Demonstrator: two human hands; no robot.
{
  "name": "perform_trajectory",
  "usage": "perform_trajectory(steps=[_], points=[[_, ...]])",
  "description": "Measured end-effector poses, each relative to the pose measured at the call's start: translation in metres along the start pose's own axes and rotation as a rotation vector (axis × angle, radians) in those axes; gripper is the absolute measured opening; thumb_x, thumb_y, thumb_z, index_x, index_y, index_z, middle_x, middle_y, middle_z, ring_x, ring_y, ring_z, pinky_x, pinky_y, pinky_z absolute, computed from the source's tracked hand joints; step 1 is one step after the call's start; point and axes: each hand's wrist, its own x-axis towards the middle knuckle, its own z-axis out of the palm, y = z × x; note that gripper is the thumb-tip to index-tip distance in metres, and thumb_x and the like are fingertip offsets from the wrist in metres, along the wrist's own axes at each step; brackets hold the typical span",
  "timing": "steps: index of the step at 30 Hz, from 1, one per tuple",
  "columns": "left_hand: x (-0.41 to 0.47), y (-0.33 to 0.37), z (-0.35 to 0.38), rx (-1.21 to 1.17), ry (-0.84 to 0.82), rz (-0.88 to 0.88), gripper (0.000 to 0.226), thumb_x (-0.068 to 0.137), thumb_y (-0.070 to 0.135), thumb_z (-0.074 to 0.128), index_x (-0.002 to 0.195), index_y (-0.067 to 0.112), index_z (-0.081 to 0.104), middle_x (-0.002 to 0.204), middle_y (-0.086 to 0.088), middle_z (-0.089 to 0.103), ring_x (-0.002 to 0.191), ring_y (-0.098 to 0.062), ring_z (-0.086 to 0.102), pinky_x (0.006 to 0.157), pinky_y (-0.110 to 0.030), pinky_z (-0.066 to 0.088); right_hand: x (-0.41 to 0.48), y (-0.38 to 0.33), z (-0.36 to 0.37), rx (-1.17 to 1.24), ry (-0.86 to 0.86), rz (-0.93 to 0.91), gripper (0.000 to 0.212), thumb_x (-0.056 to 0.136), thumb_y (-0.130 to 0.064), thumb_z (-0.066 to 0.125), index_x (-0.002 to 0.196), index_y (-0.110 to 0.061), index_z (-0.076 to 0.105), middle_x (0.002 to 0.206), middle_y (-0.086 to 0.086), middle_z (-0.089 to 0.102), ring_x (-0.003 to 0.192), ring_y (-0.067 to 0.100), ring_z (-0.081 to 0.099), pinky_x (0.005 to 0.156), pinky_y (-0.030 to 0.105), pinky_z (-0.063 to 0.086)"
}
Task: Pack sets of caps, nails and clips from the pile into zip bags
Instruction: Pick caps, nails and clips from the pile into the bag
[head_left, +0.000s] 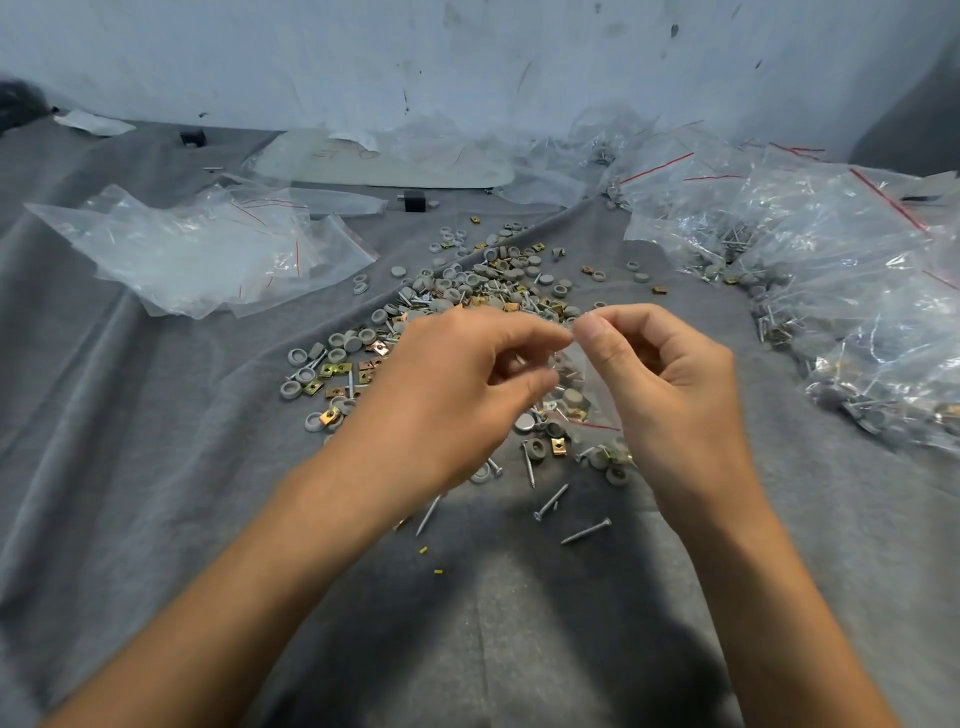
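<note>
- Both forearms reach in from the bottom edge and converge over the wrinkled grey cloth (156, 415).
- My left hand (457, 395) and right hand (670, 379) each pinch the top edge of one small clear plastic zip bag (582, 384), thumb against forefinger.
- It hangs between my hands, long axis running from my fingertips down toward me. Grey caps and brass clips sit low inside; I cannot count them.
- At least four loose silver nails (586, 531) lie nearest me, pointing different ways.
- Beyond my hands spreads the pile of grey round caps, brass clips and nails (467, 296).
</note>
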Motion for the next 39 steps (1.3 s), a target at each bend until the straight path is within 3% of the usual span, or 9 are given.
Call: perform_trajectory(steps=[3,6,9,13,20,24,29,33,39], points=[[0.003,-0.004,-0.007,-0.174,-0.026,-0.014,0.019,0.092,0.027,0.073,0.109,0.035,0.073,0.088,0.021,0.072,0.071,0.0,0.065,0.065,-0.021,0.053,0.001,0.0,-0.001,0.01,0.026,-0.001,0.008,0.097,-0.027,0.071,0.091,-0.022,0.075,0.082,-0.01,0.067,0.067,-0.002,0.056,0.064,0.015,0.043],[0.005,-0.017,-0.019,-0.023,0.0,-0.058,0.005,0.094,0.031,0.069,0.096,0.034,0.072,0.07,0.028,0.063,0.057,0.003,0.053,0.054,-0.015,0.037,0.003,0.0,-0.002,0.011,0.065,-0.006,0.008,0.096,-0.025,0.072,0.089,-0.022,0.074,0.079,-0.013,0.066,0.067,-0.002,0.056,0.065,0.013,0.042],[0.004,-0.028,-0.026,0.358,-0.192,-0.179,0.012,0.092,0.042,0.066,0.088,0.032,0.071,0.075,0.021,0.065,0.07,0.006,0.056,0.06,-0.023,0.039,0.003,0.001,-0.002,0.017,0.068,0.002,0.009,0.097,-0.025,0.071,0.089,-0.022,0.074,0.081,-0.011,0.067,0.068,-0.002,0.055,0.065,0.014,0.042],[-0.004,-0.037,-0.021,0.555,-0.425,-0.305,0.015,0.089,0.048,0.068,0.091,0.033,0.067,0.085,0.015,0.066,0.086,-0.01,0.061,0.071,-0.031,0.045,0.002,0.0,-0.001,0.02,0.066,0.004,0.01,0.097,-0.025,0.071,0.089,-0.021,0.074,0.08,-0.012,0.066,0.066,-0.003,0.053,0.064,0.013,0.041],[-0.009,-0.04,-0.008,0.673,-0.437,-0.249,0.039,0.092,0.06,0.056,0.116,0.032,0.065,0.107,0.006,0.059,0.106,-0.021,0.058,0.087,-0.038,0.05,0.001,-0.001,0.0,0.014,0.056,0.01,0.009,0.096,-0.025,0.071,0.089,-0.021,0.075,0.081,-0.01,0.065,0.066,-0.004,0.052,0.063,0.013,0.041],[-0.014,-0.032,0.007,0.895,-0.417,-0.121,0.038,0.097,0.053,0.051,0.118,0.024,0.064,0.111,0.0,0.059,0.113,-0.026,0.057,0.072,-0.034,0.034,0.001,0.0,0.0,0.001,0.055,0.006,0.009,0.096,-0.026,0.072,0.09,-0.02,0.075,0.077,-0.012,0.063,0.062,-0.003,0.051,0.06,0.011,0.039],[-0.016,-0.034,0.007,0.774,-0.367,-0.119,0.019,0.096,0.044,0.058,0.102,0.026,0.06,0.106,0.004,0.063,0.104,-0.024,0.06,0.069,-0.034,0.038,0.001,0.0,0.0,0.013,0.051,0.004,0.009,0.096,-0.026,0.072,0.09,-0.019,0.075,0.075,-0.014,0.062,0.06,-0.003,0.05,0.057,0.011,0.039],[-0.015,-0.042,0.0,0.644,-0.439,-0.214,0.026,0.091,0.053,0.062,0.098,0.029,0.056,0.102,0.007,0.062,0.099,-0.022,0.059,0.076,-0.036,0.045,0.0,0.0,0.001,0.013,0.042,0.002,0.01,0.097,-0.025,0.071,0.091,-0.018,0.075,0.075,-0.012,0.063,0.061,-0.003,0.049,0.057,0.012,0.04],[-0.015,-0.045,0.002,0.653,-0.463,-0.205,0.018,0.092,0.046,0.057,0.091,0.028,0.056,0.089,0.008,0.061,0.088,-0.022,0.059,0.064,-0.035,0.038,0.0,0.002,0.001,0.016,0.037,0.003,0.01,0.097,-0.026,0.071,0.089,-0.02,0.075,0.074,-0.016,0.062,0.06,-0.004,0.049,0.057,0.011,0.039]])
